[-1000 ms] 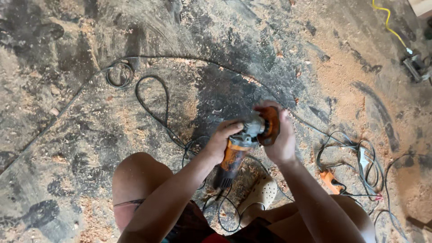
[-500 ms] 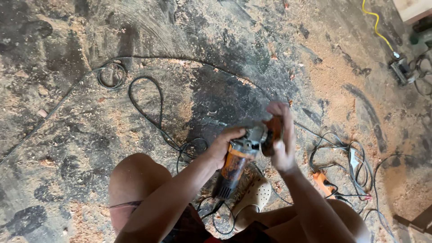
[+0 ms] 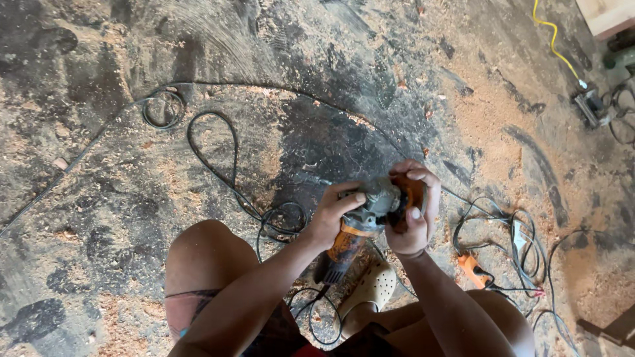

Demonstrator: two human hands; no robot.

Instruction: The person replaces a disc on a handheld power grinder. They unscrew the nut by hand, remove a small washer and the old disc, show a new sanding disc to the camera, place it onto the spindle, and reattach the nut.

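Just below frame centre, both hands work at the head of an orange angle grinder (image 3: 362, 225).

Its body slants toward the lower middle, where the left hand (image 3: 333, 215) wraps the neck with fingers closed around it, while the right hand (image 3: 411, 210) curls tight over the orange disc end. It looks like fitting or tightening at the head; a firm counter-grip seems needed. A black cord (image 3: 218, 165) loops across the sawdust-strewn floor (image 3: 99, 198); a pale clog (image 3: 372, 288) sits beneath, and tangled cables (image 3: 522, 244) lie at right.

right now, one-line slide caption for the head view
Both hands, left hand and right hand, grip an orange angle grinder above a sawdust-strewn floor laced with black cords.
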